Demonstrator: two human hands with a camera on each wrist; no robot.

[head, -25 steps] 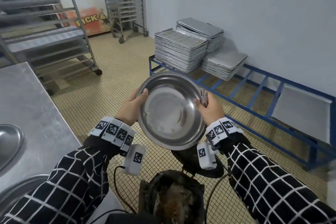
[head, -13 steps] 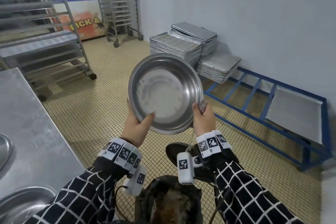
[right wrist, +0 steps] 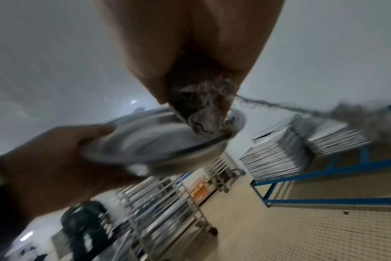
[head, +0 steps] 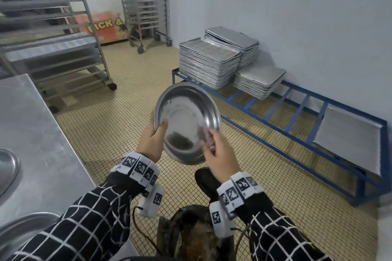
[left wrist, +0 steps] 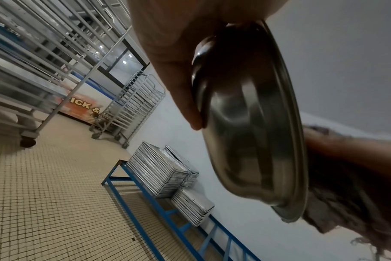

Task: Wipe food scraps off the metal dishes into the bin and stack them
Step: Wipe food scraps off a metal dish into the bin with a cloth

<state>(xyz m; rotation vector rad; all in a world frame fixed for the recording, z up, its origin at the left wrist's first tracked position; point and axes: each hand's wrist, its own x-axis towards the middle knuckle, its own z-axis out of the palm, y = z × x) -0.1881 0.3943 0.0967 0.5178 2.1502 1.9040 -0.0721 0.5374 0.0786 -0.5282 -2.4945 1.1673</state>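
A round metal dish (head: 187, 122) is held tilted in the air above the bin (head: 191, 237), its hollow facing me. My left hand (head: 151, 140) grips its left rim, thumb inside and fingers behind (left wrist: 181, 84). My right hand (head: 220, 152) holds a grey-brown cloth (right wrist: 201, 109) and presses it into the dish's lower right inside; the motion is blurred. The dish (left wrist: 252, 123) shows its shiny underside in the left wrist view, with the cloth (left wrist: 346, 185) at its edge. The dark bin at the bottom holds brown scraps.
A steel table (head: 36, 133) stands at my left with more metal dishes (head: 8, 167) (head: 23, 233) on it. Stacks of baking trays (head: 209, 63) sit on a blue frame (head: 297, 140) along the wall. Wheeled racks (head: 53, 34) stand behind. Floor is tiled.
The dish tilted and turned between my hands. My right hand went from gripping the right rim to rubbing the cloth inside the dish. The left hand's grip shifted along the rim.
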